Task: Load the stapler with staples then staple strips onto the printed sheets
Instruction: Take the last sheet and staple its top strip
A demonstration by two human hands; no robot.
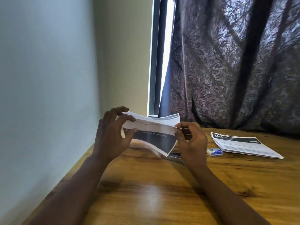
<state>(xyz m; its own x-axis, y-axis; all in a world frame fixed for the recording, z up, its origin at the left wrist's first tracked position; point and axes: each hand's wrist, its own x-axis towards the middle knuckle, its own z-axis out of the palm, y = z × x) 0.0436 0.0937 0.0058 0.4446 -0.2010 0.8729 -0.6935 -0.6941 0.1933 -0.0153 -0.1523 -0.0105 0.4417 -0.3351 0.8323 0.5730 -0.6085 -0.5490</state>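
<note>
Both hands hold a printed sheet (151, 127) with a dark band up above the wooden table (146, 192). My left hand (112, 135) pinches its left edge between thumb and fingers. My right hand (191, 142) pinches the right edge. The sheet bends and its lower part curls down toward the table. A stapler (174, 156) lies on the table under the sheet, mostly hidden by the paper and my right hand. A small blue staple box (215, 151) rests to the right. A stack of printed sheets (243, 145) lies beyond it.
A pale wall runs along the table's left edge. A dark patterned curtain (235, 62) hangs behind the table's far edge, with a narrow window gap (162, 62) beside it.
</note>
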